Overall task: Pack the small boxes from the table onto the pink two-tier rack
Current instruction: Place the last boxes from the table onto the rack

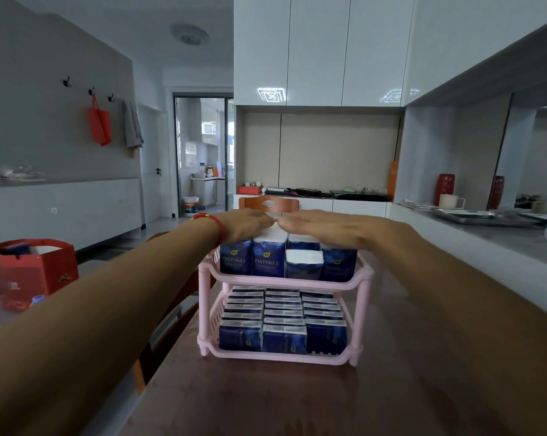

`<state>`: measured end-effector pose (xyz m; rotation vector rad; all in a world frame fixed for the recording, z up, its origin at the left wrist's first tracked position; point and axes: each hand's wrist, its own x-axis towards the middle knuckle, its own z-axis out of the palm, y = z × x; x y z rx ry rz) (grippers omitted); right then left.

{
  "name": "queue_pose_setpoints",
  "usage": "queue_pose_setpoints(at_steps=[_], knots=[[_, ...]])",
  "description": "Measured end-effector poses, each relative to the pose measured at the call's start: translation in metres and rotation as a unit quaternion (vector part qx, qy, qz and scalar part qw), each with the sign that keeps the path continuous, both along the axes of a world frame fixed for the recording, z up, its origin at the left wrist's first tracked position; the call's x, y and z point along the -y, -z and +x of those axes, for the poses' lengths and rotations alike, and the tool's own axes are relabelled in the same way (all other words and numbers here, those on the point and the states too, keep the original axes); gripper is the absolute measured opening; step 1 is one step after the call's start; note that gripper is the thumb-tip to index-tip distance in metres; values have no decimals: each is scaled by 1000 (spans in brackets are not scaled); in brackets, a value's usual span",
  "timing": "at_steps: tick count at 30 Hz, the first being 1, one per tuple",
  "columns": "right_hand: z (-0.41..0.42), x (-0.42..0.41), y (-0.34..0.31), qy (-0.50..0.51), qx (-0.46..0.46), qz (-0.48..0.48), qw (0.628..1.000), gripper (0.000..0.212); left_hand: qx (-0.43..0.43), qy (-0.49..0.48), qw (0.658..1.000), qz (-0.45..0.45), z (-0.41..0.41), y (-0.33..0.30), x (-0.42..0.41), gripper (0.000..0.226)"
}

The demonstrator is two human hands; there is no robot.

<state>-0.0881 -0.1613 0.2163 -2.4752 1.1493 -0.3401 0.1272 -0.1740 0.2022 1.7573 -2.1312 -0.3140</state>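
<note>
Both forearms reach forward from the near corners of the view and converge toward the middle. The left hand [245,222] lies palm down with its fingers straight and close together, pointing right. The right hand [321,223] mirrors it, palm down, fingers straight and pointing left. The fingertips of the two hands meet or nearly meet at the centre; which cannot be told. Both wrists are level with the hands. The left wrist wears a red cord bracelet [211,220]. The arms are bare to beyond the elbow.
</note>
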Motion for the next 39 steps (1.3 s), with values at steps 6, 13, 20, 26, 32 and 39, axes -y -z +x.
queue_pose_setpoints(at_steps=[6,13,20,26,32,39], knots=[[-8,1,9,24,-93,-67,993,99,16,-3,1000,0,-5,-2,-6,50],[-9,10,12,36,2,-85,996,66,17,-18,1000,-5,-6,-2,-6,52],[-7,14,13,51,-20,-69,996,77,-29,9,998,58,-12,-6,-16,51],[-7,17,13,61,-22,-64,996,73,25,-6,1000,-15,-17,-4,-16,48],[-9,17,19,69,18,-74,995,58,35,-6,999,-5,-15,-9,-20,55],[-11,11,19,62,40,-80,994,58,-10,-22,999,-26,-16,-8,-27,64]])
